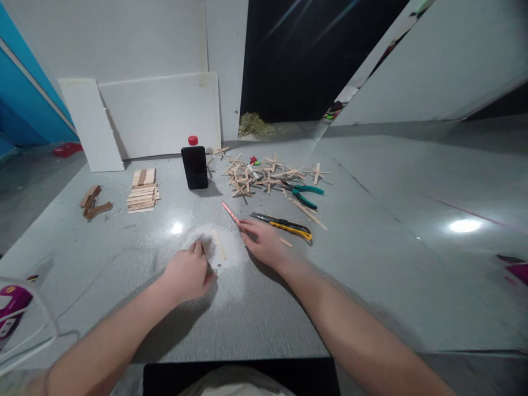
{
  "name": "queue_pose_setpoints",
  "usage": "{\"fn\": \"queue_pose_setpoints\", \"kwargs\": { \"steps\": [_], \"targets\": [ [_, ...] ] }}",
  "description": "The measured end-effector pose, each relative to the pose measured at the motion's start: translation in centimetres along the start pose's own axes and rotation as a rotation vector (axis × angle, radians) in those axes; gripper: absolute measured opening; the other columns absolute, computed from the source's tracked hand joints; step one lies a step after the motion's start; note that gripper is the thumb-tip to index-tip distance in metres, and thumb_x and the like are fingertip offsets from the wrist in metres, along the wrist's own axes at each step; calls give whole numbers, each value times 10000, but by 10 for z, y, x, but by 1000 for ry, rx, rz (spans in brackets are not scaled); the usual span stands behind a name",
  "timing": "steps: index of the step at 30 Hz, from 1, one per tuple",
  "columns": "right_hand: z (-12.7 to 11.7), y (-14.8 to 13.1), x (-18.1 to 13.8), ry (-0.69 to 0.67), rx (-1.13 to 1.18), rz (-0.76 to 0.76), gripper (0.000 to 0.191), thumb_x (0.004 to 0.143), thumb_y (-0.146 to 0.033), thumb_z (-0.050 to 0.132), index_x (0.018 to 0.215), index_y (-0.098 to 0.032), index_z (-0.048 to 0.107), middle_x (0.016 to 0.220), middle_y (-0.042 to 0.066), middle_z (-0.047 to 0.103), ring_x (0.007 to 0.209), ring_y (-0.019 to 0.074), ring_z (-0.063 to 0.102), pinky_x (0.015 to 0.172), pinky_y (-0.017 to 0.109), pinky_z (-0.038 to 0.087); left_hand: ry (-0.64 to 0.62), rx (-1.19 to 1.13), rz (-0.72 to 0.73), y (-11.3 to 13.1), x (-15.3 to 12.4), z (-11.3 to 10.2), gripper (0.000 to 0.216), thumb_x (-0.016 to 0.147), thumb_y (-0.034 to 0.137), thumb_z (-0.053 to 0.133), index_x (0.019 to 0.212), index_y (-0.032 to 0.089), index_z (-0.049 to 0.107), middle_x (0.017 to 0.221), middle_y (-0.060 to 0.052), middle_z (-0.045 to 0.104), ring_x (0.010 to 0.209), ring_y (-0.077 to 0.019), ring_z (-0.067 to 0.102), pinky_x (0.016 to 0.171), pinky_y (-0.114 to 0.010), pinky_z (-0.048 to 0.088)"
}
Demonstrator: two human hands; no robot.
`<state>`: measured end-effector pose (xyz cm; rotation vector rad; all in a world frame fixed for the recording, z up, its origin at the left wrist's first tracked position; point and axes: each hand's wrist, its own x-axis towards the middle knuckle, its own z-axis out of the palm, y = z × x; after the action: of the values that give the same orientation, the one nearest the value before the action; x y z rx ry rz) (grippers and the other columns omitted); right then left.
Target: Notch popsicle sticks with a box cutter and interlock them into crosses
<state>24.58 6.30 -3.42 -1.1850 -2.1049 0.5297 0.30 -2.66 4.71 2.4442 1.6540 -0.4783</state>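
Note:
My left hand rests on the grey floor with its fingers curled, the fingertips touching down just left of a single wooden stick that lies on a whitish patch. My right hand lies to the right of that stick, its fingers closed on the lower end of a thin red pencil-like tool that points up and left. A yellow-and-black utility knife lies just beyond my right hand.
Green-handled pliers and a heap of crossed wooden sticks lie further back. A dark bottle with a red cap stands in the middle. Stacked sticks and brown pieces sit left. White boards lean against the wall.

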Motion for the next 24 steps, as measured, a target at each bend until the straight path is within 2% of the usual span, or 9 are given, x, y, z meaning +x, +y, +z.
{"fn": "queue_pose_setpoints", "kwargs": {
  "steps": [5,8,11,14,19,24],
  "targets": [
    [1,-6,0,12,96,73,318,948,-251,595,1146,-226,843,1267,113,812,1191,273,765,1116,479,565,5,-14,2,-1,1,0,626,984,497,480,1352,35,688,1582,-332,523,1336,-461,648,1005,-543,587],
    [-2,-10,0,24,183,149,271,926,-253,616,1047,-241,858,1168,97,842,1124,278,786,1077,477,585,12,-24,-2,-1,2,-1,602,949,497,515,1294,47,717,1543,-322,563,1317,-457,659,989,-536,593],
    [-3,-10,0,31,318,251,218,908,-288,649,968,-245,854,1054,80,859,1015,275,807,996,463,622,17,-35,-12,0,2,-1,619,955,555,502,1234,58,744,1463,-318,622,1242,-453,696,954,-538,603],
    [1,-7,1,28,510,370,211,889,-363,689,960,-233,839,980,82,860,912,264,817,888,444,657,17,-40,-25,3,3,-1,652,968,564,485,1243,29,736,1497,-350,582,1270,-467,682,957,-545,602],
    [5,-7,1,-1,857,517,322,806,-483,798,987,-217,810,1004,107,855,936,260,818,826,405,663,9,-53,-61,4,4,-1,572,961,550,528,1240,100,744,1568,-283,556,1205,-416,726,936,-505,605],
    [-2,-13,-1,-62,1078,575,381,718,-479,907,964,-223,770,1048,111,849,974,253,807,858,388,648,4,-72,-50,0,1,-3,556,944,519,568,1286,107,718,1568,-279,559,1123,-398,746,929,-504,601]
  ]
}}
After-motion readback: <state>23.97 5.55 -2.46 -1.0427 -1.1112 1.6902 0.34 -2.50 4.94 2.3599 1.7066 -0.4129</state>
